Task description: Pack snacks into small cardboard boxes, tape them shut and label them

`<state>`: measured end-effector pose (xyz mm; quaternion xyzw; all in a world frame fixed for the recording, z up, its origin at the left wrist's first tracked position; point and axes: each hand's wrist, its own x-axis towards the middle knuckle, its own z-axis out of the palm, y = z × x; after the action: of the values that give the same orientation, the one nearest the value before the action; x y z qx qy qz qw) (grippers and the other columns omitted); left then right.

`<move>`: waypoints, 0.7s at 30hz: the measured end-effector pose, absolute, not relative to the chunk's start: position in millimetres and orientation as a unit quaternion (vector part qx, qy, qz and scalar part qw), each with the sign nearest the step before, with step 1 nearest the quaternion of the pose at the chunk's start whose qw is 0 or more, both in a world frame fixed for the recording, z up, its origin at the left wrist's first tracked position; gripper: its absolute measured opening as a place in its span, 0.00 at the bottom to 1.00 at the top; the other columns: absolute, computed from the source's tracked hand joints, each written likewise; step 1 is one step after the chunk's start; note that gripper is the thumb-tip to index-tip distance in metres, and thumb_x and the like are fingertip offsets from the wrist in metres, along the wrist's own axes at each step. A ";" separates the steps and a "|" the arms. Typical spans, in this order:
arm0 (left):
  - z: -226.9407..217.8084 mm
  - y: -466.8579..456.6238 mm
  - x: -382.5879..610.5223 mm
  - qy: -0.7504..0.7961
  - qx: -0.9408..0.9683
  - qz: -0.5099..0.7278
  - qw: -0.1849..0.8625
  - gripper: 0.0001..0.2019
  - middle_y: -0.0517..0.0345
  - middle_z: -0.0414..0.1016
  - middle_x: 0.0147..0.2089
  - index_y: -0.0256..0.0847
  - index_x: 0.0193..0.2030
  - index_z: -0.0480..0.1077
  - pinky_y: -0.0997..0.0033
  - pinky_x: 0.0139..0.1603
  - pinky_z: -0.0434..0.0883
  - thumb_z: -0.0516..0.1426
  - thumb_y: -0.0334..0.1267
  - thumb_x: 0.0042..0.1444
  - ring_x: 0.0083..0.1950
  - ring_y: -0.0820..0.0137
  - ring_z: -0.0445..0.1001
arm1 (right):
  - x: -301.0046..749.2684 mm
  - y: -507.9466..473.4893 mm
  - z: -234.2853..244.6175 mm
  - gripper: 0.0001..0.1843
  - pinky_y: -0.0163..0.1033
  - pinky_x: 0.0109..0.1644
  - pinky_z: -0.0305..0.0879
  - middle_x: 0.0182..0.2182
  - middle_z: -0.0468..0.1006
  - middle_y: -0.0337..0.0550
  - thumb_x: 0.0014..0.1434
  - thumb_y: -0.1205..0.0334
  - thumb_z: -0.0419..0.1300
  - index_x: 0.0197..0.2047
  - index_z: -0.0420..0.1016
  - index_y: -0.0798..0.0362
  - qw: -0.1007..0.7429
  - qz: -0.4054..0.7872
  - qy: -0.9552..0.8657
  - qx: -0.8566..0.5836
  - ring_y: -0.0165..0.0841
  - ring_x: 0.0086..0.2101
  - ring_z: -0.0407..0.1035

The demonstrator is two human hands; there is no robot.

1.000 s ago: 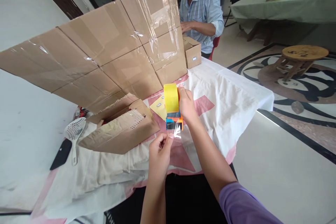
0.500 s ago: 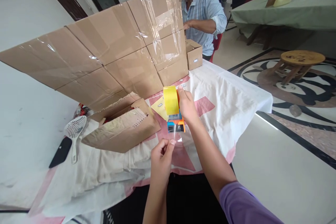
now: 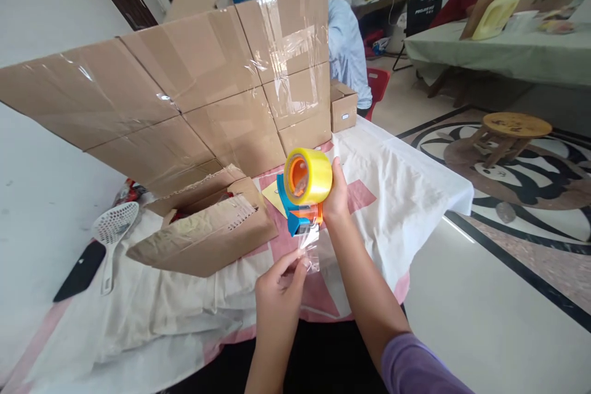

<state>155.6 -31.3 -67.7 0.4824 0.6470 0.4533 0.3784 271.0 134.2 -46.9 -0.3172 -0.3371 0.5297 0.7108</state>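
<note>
My right hand (image 3: 336, 196) grips a tape dispenser (image 3: 300, 220) with blue and orange parts, loaded with a yellow roll of packing tape (image 3: 318, 177). A short clear strip of tape (image 3: 313, 246) hangs from its cutting end. My left hand (image 3: 279, 286) pinches the strip's edge between thumb and fingertips. Left of my hands an open cardboard box (image 3: 231, 240) rests on the cloth, its flaps raised and something red partly visible inside. A yellow slip of paper (image 3: 273, 199) lies behind the dispenser, partly hidden.
A tall taped cardboard panel (image 3: 184, 86) stands across the table's back. Behind it sits a person in a blue shirt (image 3: 346, 43), near a small closed box (image 3: 344, 108). A white slotted skimmer (image 3: 115, 225) and a black flat object (image 3: 80, 271) lie at the left on the tablecloth (image 3: 184, 314).
The dispenser has turned in my right hand, so the roll's open side now shows. More tape is visible between it and my left hand. The person behind has leaned behind the panel.
</note>
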 end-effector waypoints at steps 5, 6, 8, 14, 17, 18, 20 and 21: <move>-71.2 -27.4 139.5 0.636 0.502 0.444 0.383 0.21 0.56 0.80 0.31 0.40 0.49 0.79 0.68 0.39 0.75 0.64 0.53 0.55 0.36 0.64 0.78 | 273.8 126.4 -47.7 0.28 0.36 0.27 0.61 0.21 0.66 0.36 0.62 0.33 0.55 0.26 0.65 0.49 0.767 0.478 -0.282 -0.321 0.32 0.23 0.63; -70.5 -25.3 136.7 0.634 0.514 0.434 0.380 0.20 0.55 0.81 0.31 0.40 0.47 0.79 0.67 0.40 0.75 0.64 0.54 0.56 0.36 0.63 0.79 | 276.1 123.9 -46.6 0.27 0.36 0.26 0.59 0.20 0.65 0.36 0.62 0.34 0.55 0.25 0.64 0.49 0.772 0.464 -0.283 -0.330 0.31 0.22 0.61; -67.3 -20.4 133.1 0.635 0.536 0.413 0.372 0.19 0.51 0.83 0.35 0.41 0.41 0.80 0.64 0.41 0.76 0.63 0.55 0.55 0.39 0.59 0.80 | 282.1 118.8 -43.8 0.28 0.36 0.24 0.56 0.19 0.62 0.36 0.61 0.35 0.57 0.22 0.62 0.48 0.775 0.447 -0.289 -0.341 0.31 0.21 0.57; -53.5 -16.6 126.4 0.617 0.597 0.349 0.375 0.21 0.47 0.85 0.40 0.42 0.44 0.80 0.62 0.42 0.76 0.62 0.57 0.55 0.44 0.54 0.82 | 300.7 100.7 -35.0 0.31 0.38 0.22 0.54 0.17 0.61 0.37 0.58 0.30 0.59 0.21 0.62 0.48 0.787 0.441 -0.292 -0.318 0.31 0.19 0.54; -47.2 -19.9 114.9 0.633 0.612 0.302 0.365 0.23 0.49 0.84 0.36 0.42 0.45 0.81 0.61 0.40 0.76 0.63 0.58 0.53 0.40 0.54 0.82 | 310.5 89.7 -29.5 0.31 0.39 0.22 0.57 0.17 0.64 0.38 0.56 0.29 0.61 0.20 0.63 0.47 0.788 0.434 -0.268 -0.345 0.33 0.19 0.58; -42.7 -19.3 111.0 0.644 0.612 0.295 0.351 0.24 0.49 0.84 0.36 0.42 0.44 0.81 0.60 0.39 0.76 0.63 0.59 0.52 0.40 0.53 0.82 | 313.7 85.8 -27.3 0.31 0.39 0.22 0.58 0.17 0.65 0.38 0.55 0.29 0.61 0.20 0.63 0.47 0.787 0.430 -0.265 -0.354 0.33 0.19 0.59; -27.5 -13.1 106.6 0.664 0.608 0.324 0.290 0.25 0.47 0.84 0.39 0.42 0.44 0.81 0.57 0.43 0.77 0.63 0.61 0.52 0.43 0.51 0.82 | 319.0 77.6 -22.2 0.32 0.39 0.22 0.59 0.17 0.65 0.38 0.56 0.28 0.60 0.20 0.63 0.47 0.778 0.432 -0.278 -0.361 0.34 0.19 0.60; -16.8 -7.6 107.2 0.659 0.614 0.355 0.251 0.25 0.47 0.84 0.44 0.43 0.46 0.80 0.55 0.47 0.76 0.63 0.61 0.52 0.47 0.51 0.81 | 320.6 73.3 -19.4 0.32 0.39 0.21 0.59 0.16 0.66 0.38 0.56 0.28 0.59 0.19 0.63 0.47 0.770 0.438 -0.293 -0.360 0.34 0.19 0.61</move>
<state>107.2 -7.6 -16.8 0.6136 0.6590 0.3555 0.2506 320.6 73.3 -19.4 -0.3596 -0.2928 0.4379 0.7702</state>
